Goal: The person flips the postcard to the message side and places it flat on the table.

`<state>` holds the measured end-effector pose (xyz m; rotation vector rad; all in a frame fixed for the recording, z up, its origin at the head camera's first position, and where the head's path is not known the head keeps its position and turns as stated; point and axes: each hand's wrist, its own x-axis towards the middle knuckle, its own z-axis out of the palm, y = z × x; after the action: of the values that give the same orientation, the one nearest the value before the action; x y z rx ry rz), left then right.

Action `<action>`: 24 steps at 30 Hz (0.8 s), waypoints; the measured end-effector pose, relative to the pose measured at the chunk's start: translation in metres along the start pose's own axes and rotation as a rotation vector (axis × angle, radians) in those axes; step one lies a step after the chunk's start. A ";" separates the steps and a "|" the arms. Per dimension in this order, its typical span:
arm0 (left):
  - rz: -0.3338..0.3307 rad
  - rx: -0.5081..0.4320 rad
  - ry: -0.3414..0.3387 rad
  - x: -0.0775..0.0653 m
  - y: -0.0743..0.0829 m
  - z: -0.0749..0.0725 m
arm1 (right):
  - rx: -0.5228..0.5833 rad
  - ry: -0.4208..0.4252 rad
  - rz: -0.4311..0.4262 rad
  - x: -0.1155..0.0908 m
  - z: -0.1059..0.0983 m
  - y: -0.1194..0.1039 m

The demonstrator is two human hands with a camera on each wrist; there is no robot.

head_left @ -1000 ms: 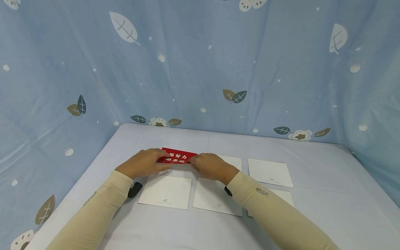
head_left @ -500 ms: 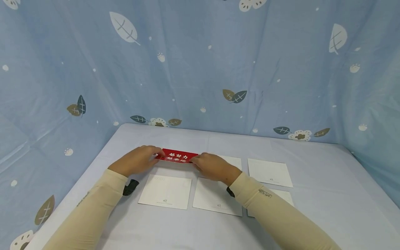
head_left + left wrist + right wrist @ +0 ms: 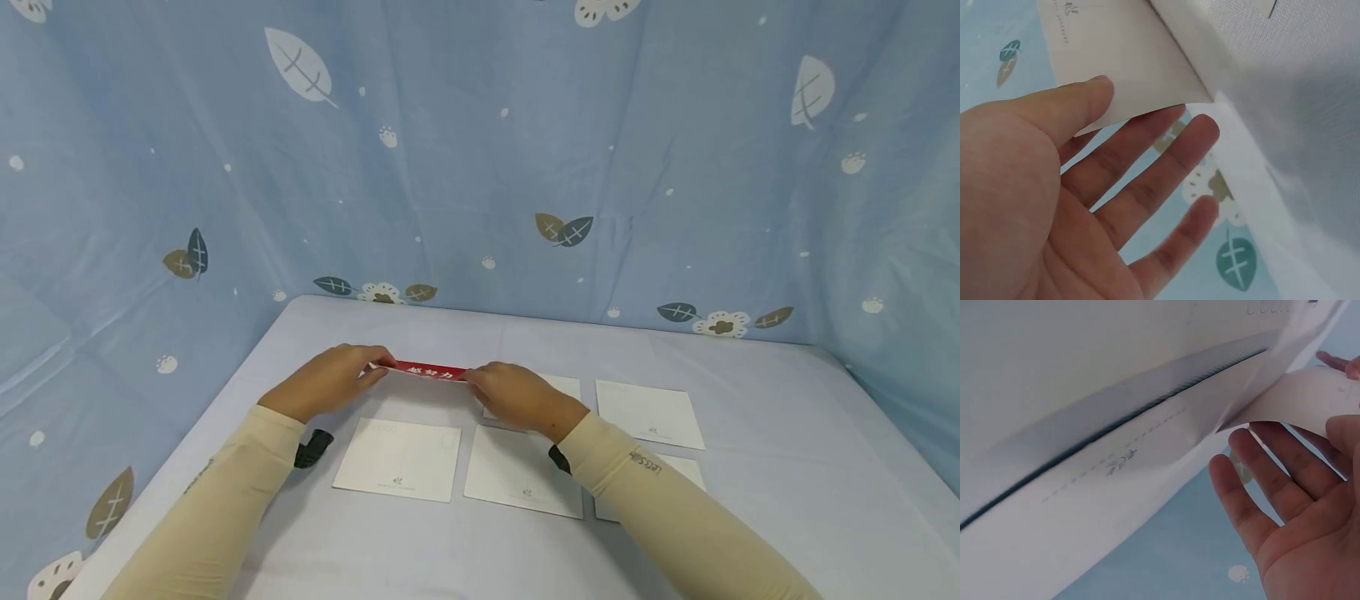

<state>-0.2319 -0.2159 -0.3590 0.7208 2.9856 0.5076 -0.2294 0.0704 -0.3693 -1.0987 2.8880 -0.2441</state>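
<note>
A postcard [image 3: 431, 372] with a red face and white characters is held at both ends above the table. Its left end is pinched by my left hand [image 3: 333, 379], its right end by my right hand [image 3: 521, 398]. The red face looks foreshortened in the head view. From the left wrist, the card's white back [image 3: 1129, 56] with a small logo shows, thumb on it and the other fingers fairly straight. In the right wrist view my right hand [image 3: 1310, 531] grips the slightly bowed card [image 3: 1310, 400].
White postcards lie in rows on the pale tablecloth: front left [image 3: 397, 460], front middle [image 3: 517, 479], back right [image 3: 649, 414]. One at back middle [image 3: 562, 386] and one at front right [image 3: 686, 472] are partly covered by my right hand and sleeve. A blue patterned curtain [image 3: 480, 167] rises behind.
The left hand has shifted left to the card's end. The card has tilted, so less of its red face shows now. The right hand has moved only slightly.
</note>
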 end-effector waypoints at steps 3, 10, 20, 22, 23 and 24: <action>0.001 -0.001 0.014 0.000 0.000 -0.001 | 0.059 0.012 0.008 -0.001 -0.001 0.002; -0.013 -0.019 0.037 0.003 -0.002 -0.001 | 0.182 0.045 0.000 -0.001 -0.002 0.006; -0.031 -0.066 0.070 0.006 -0.002 0.002 | 0.310 0.040 0.026 0.000 -0.002 0.011; -0.033 -0.075 0.072 0.006 -0.002 0.003 | 0.319 0.040 0.036 0.000 -0.002 0.011; -0.033 -0.078 0.074 0.006 -0.001 0.003 | 0.323 0.040 0.041 0.000 -0.003 0.012; -0.031 -0.081 0.076 0.006 -0.001 0.003 | 0.323 0.045 0.044 0.000 -0.003 0.012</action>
<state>-0.2378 -0.2130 -0.3619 0.6622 3.0197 0.6647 -0.2370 0.0795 -0.3683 -0.9815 2.7703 -0.7117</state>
